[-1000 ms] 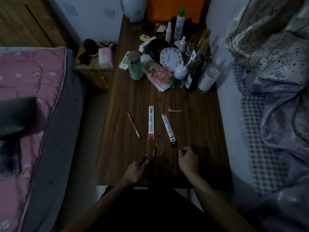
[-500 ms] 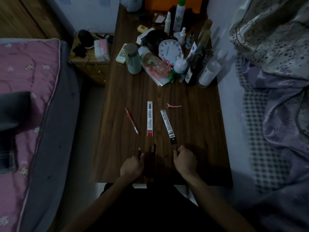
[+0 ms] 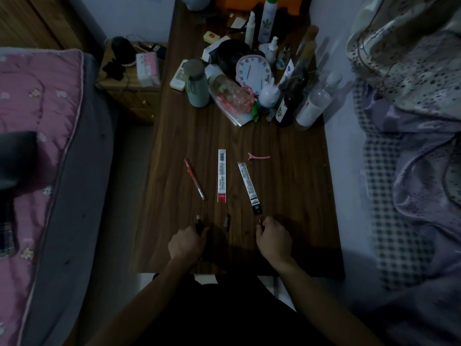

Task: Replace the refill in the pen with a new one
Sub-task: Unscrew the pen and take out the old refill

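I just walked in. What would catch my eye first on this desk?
Two long refill packets lie side by side mid-table, a red pen to their left. Nearer, the left hand grips a dark pen piece. Bottles and a round clock crowd the far end.

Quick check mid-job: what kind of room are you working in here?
Most likely a bedroom. A wooden table stands between a bed with a pink quilt and piled bedding; its far end holds toiletry bottles and a clock. A nightstand sits beside it.
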